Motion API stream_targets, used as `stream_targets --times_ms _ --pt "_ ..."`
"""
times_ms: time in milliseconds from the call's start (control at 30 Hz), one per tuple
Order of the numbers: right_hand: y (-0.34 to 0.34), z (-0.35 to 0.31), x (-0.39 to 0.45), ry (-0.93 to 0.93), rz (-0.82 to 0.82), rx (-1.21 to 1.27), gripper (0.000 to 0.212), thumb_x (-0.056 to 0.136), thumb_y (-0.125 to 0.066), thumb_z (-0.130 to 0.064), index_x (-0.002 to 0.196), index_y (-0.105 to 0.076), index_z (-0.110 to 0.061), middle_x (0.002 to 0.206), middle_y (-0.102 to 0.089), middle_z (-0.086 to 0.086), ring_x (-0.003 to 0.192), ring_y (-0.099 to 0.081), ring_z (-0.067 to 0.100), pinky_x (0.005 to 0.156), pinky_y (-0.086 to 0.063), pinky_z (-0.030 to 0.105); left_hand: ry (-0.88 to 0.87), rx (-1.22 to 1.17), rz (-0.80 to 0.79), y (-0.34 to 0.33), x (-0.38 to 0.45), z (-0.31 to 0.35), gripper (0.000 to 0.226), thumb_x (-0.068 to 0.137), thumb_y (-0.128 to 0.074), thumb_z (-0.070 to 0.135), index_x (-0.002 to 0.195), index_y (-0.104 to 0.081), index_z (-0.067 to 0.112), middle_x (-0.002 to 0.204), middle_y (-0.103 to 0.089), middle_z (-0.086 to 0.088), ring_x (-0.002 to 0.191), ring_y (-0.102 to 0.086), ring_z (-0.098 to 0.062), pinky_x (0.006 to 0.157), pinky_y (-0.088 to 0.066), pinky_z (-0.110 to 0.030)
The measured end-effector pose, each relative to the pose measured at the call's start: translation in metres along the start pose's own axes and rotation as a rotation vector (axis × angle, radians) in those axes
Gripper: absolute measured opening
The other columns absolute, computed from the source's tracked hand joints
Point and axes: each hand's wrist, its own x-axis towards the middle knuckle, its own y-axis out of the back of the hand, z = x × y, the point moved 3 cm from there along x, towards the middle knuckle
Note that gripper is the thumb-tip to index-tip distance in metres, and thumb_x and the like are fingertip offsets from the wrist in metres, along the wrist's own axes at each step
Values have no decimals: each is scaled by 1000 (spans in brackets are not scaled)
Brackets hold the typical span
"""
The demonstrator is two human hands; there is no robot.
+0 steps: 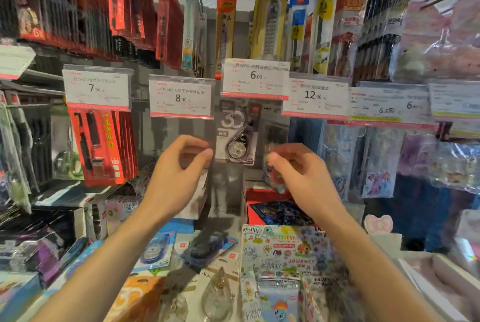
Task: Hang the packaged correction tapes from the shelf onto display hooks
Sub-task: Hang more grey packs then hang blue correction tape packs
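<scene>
1. While both arms reach up toward the display, a grey packaged correction tape (237, 137) hangs under the 6.00 price tag (255, 79), between the two hands.
2. The left hand (179, 166) is curled, thumb and fingers pinched near the pack's lower left edge (whether it actually grips is unclear through blur).
3. The right hand (298, 168) is loosely curled just right of the pack, apparently empty.
4. More correction tape packs (155, 250) lie on the shelf (384, 243) below.
</scene>
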Motion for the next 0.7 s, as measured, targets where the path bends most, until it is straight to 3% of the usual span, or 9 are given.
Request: stream_targets --times_ms 67,200,400,533,700 --pt "6 -3 -19 -19 -24 87 8 98 -67 -30 103 -69 -24 88 -77 -4 75 -74 12 67 -60 23 1 -49 9 4 -20 6 10 97 -67 19 99 -69 29 92 -75 5 81 -72 -8 69 -57 -20" --pt "6 2 -54 -59 -112 157 6 99 -66 -20 103 -71 -19 80 -76 6 66 -69 14 60 -56 21 44 -108 9 10 -57 9 9 96 -68 16 102 -70 23 91 -76 -4 75 -72 -18 68 -60 -27" --pt "-5 7 -96 -91 -252 126 6 96 -68 -32 98 -74 -34 82 -75 5 68 -70 16 63 -56 22 81 -214 70 44 -94 -4 9 93 -66 24 97 -73 27 84 -76 -1 71 -73 -19 69 -60 -27" --pt "-24 6 -107 -121 -234 104 7 98 -68 -30 101 -74 -30 82 -75 5 67 -71 16 65 -55 19 99 -239 79 67 -104 -28 16 98 -65 13 96 -73 26 83 -76 0 72 -71 -17 68 -61 -29" --pt "-67 -5 -111 -116 -158 45 10 97 -67 -21 100 -75 -26 81 -77 0 72 -69 9 69 -53 18 134 -232 71 118 -99 -62 20 97 -63 9 93 -73 26 78 -77 9 68 -71 -6 65 -57 -17"
